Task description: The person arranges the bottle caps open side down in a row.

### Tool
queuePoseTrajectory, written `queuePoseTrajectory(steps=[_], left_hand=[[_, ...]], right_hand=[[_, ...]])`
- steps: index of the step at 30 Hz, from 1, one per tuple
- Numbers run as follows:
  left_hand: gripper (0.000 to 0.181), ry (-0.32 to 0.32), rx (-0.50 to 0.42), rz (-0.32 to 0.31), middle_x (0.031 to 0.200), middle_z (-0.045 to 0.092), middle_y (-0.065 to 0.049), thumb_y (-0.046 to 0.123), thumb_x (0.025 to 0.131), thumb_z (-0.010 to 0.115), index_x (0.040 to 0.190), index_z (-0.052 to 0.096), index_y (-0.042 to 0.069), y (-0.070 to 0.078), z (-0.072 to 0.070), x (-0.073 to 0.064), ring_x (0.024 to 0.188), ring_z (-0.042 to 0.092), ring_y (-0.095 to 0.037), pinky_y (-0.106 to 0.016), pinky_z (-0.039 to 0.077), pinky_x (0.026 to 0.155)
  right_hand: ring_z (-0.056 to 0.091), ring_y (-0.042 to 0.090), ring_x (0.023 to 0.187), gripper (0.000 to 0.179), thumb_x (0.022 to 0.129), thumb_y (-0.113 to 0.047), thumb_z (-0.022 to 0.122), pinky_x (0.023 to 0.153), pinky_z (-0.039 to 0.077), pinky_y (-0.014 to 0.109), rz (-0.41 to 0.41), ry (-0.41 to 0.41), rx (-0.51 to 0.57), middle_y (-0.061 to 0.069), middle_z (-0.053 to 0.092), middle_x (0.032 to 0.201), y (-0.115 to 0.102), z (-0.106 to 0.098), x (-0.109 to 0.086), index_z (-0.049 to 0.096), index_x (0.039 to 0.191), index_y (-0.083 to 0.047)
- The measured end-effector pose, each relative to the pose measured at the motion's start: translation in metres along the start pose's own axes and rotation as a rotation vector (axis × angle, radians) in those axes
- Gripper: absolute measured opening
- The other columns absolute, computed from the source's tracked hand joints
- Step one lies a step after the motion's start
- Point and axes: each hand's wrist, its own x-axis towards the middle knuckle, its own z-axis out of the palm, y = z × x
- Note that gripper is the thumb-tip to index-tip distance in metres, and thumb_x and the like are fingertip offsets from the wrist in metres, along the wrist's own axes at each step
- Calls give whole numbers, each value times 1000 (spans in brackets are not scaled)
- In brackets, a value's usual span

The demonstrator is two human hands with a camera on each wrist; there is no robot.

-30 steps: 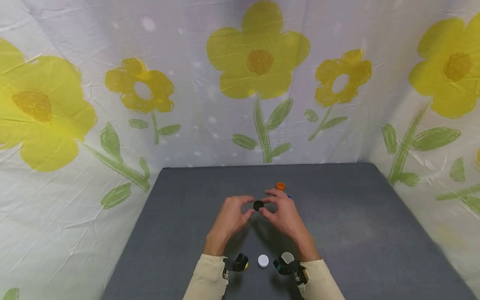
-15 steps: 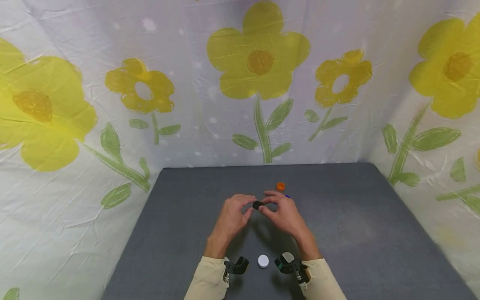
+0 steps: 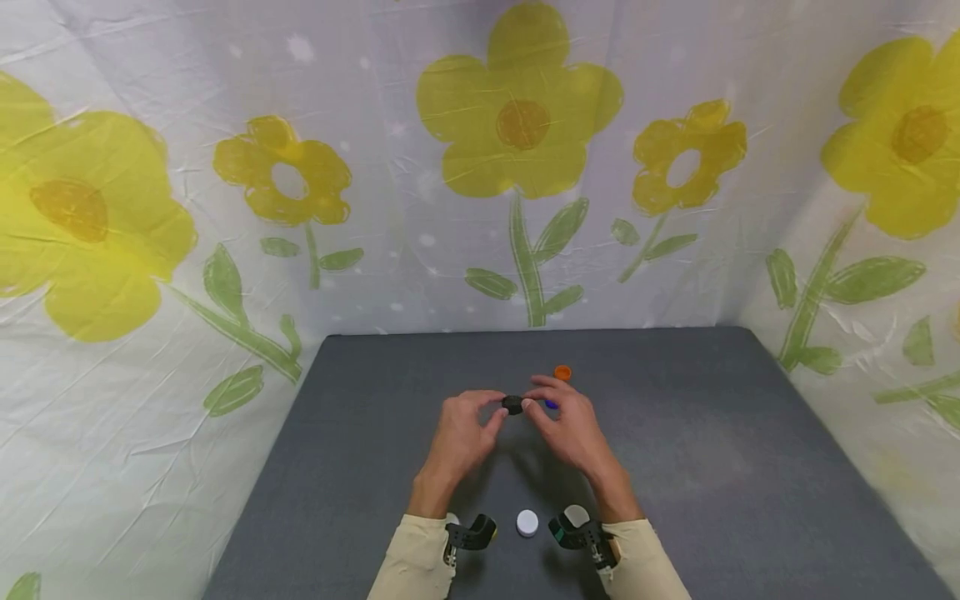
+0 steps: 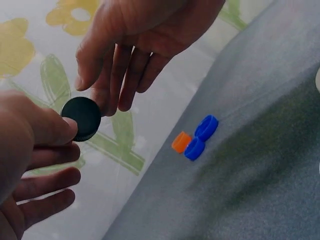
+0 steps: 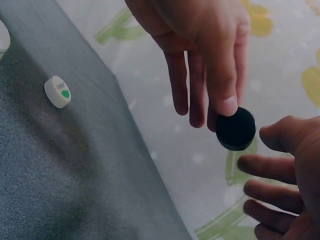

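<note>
A round black bottle cap [image 3: 512,405] is held above the table, between the two hands. My left hand [image 3: 459,433] pinches it; in the left wrist view the thumb of the left hand [image 4: 30,135] presses on the cap's flat face. Opposite is my right hand [image 3: 570,425], its thumb and index finger parted right beside the cap. A narrow gap shows between the right thumb [image 5: 282,134] and the black cap [image 5: 236,129] in the right wrist view. The other fingers of both hands are spread and loosely bent.
Beyond the right hand lie an orange cap [image 3: 562,372] and two blue caps [image 4: 206,127] on the grey table [image 3: 375,400]. Nearer me are a white cap [image 3: 527,523] and another white cap [image 3: 576,516], partly hidden by the right wrist camera. A flowered cloth [image 3: 405,283] hangs behind.
The black cap has turned from showing its round face to a flatter view and has shifted slightly up and left. Its hold now looks to be the left hand's.
</note>
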Motion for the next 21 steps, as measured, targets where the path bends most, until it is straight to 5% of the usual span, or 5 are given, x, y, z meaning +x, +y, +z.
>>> queuePoseTrajectory(steps=[12,21], left_hand=[[12,14,-326,-323,95,77,2,21,89,75,100,80,15,4,-6,-2,92,72,-15,-41,57,85],[16,-55,-433,-494,90,77,1,30,88,76,94,80,17,3,-10,-2,86,70,-14,-38,52,81]], right_hand=[[56,26,131,34,85,-21,82,99,52,49,-94,64,-34,-3,58,144,-4,2,-2,74,118,-20],[59,25,127,37,84,-18,82,98,52,50,-197,69,-49,1,57,143,-8,5,-3,72,120,-19]])
